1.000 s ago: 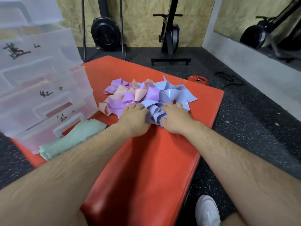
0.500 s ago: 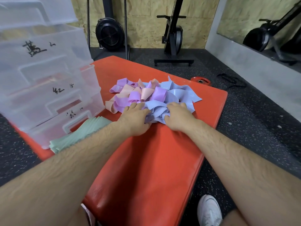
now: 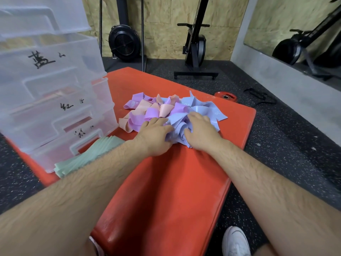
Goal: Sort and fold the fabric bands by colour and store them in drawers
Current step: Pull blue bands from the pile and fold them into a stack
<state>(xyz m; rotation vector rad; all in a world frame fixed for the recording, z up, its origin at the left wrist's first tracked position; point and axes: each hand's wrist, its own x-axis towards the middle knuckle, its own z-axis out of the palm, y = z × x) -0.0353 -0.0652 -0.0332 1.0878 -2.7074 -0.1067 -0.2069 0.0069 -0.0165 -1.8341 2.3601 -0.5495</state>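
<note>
A tangled heap of fabric bands lies on the red mat (image 3: 166, 182): purple bands (image 3: 137, 119), peach bands (image 3: 165, 109) and blue bands (image 3: 204, 110). My left hand (image 3: 156, 135) and my right hand (image 3: 201, 131) sit on the near side of the heap, both gripping bunched blue bands (image 3: 178, 126) between them. A row of folded green bands (image 3: 88, 156) lies on the mat beside the drawers. The clear plastic drawer unit (image 3: 55, 100), with handwritten labels, stands at the left and its drawers are closed.
The mat's right edge drops to black speckled floor (image 3: 286, 145). A small red weight plate (image 3: 226, 97) lies beyond the mat. Exercise machines (image 3: 195, 47) stand by the wooden wall. My white shoe (image 3: 235, 241) shows at the bottom.
Both hands have drawn closer together and bunched the blue bands tighter between them. The view has shifted a little, with the drawers now more in frame.
</note>
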